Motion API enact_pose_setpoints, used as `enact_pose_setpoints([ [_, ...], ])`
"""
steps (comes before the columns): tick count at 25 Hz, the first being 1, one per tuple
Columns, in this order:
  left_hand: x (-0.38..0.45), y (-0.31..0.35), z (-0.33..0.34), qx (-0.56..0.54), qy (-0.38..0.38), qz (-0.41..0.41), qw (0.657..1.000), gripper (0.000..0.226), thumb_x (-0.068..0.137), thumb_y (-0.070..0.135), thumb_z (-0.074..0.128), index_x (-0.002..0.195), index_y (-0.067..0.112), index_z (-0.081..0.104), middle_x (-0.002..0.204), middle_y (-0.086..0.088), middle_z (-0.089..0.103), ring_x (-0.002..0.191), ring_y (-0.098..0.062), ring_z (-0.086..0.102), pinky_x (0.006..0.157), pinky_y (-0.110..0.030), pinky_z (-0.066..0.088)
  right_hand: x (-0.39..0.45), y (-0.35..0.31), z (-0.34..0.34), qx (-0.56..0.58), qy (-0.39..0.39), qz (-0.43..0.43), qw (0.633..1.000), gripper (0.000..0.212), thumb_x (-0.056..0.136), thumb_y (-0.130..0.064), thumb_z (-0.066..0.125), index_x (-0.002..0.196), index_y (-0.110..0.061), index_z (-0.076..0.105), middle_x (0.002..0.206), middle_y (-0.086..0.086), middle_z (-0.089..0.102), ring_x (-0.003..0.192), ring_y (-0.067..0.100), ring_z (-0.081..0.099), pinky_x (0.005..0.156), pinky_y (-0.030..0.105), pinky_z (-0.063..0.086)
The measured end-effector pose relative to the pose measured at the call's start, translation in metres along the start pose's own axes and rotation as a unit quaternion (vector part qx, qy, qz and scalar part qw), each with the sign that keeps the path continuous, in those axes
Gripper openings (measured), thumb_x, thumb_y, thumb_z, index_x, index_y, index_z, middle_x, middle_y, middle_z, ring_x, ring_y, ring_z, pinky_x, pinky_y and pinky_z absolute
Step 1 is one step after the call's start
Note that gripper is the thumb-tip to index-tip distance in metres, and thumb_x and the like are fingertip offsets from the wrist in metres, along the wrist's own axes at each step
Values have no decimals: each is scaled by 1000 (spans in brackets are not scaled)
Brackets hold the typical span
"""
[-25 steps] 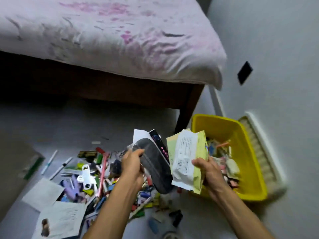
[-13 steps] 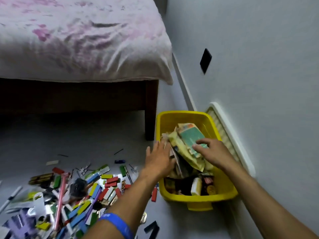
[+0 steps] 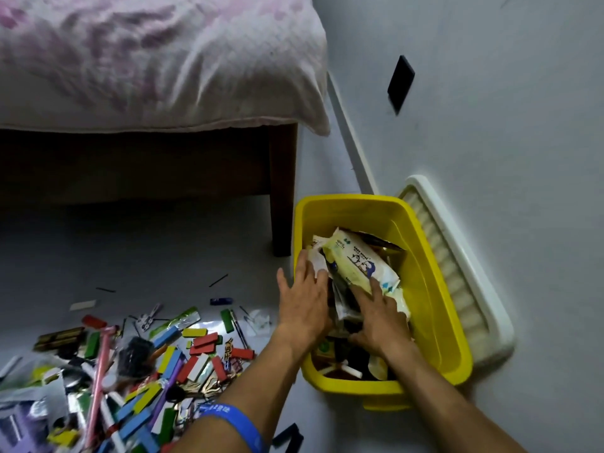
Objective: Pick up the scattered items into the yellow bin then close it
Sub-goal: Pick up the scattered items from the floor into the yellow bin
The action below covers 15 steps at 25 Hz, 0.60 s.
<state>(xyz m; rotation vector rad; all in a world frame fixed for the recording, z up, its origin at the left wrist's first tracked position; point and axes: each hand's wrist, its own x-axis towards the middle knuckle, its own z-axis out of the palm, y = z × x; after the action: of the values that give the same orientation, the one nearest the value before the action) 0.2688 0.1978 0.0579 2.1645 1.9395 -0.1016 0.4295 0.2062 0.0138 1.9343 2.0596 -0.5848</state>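
Yellow bin [image 3: 434, 289] sits at centre right of the frame, on the floor [image 3: 163, 256] against the wall, partly filled. A white lid [image 3: 464, 273] leans on the wall just behind it.

Wipes packet [image 3: 359, 261] lies on top of the bin's contents, tilted. Likely soft, light, slick film; best taken across its width, not by a corner.

Scattered items [image 3: 147, 364] fill the lower left of the frame: coloured blocks, pens, cards, foil wrappers. Judged light and stiff, mostly small; easiest gathered in handfuls, flat cards slid to an edge first.

Left hand [image 3: 304, 308]: fingers spread and straight, resting over the bin's near rim, touching a white wrapper, gripping nothing. Right hand [image 3: 380, 318]: inside the bin, fingers extended, pressing down on the packet's lower end; loosed, not clenched.

Bin not yet closed; much remains on the floor.
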Motion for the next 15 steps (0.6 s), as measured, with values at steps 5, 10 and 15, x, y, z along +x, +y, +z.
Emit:
enact_pose_setpoints([
  [5,6,-7,-20,132,-94,68,984,56,88,44,53,137,17,50,151,-14,38,146,-32,11,115,-61,13,-16,5,-22,-1,-78,7,997,65,83,-23,58,144,-37,38,163,-2,0,127,33,49,95,43,47],
  [10,-52,-28,-10,-106,14,141,984,36,84,23,58,118,19,66,137,-4,53,138,-22,31,115,-43,19,-57,-37,-56,0,137,-81,987,39,85,-24,53,122,-26,65,141,3,50,115,33,51,89,40,48],
  [15,-133,-77,9,-267,156,1,951,53,93,29,52,145,19,43,151,-3,41,142,-20,31,120,-38,20,-96,-151,-55,108,186,-264,940,34,87,-19,60,120,-18,67,146,5,49,125,28,50,100,38,42],
])
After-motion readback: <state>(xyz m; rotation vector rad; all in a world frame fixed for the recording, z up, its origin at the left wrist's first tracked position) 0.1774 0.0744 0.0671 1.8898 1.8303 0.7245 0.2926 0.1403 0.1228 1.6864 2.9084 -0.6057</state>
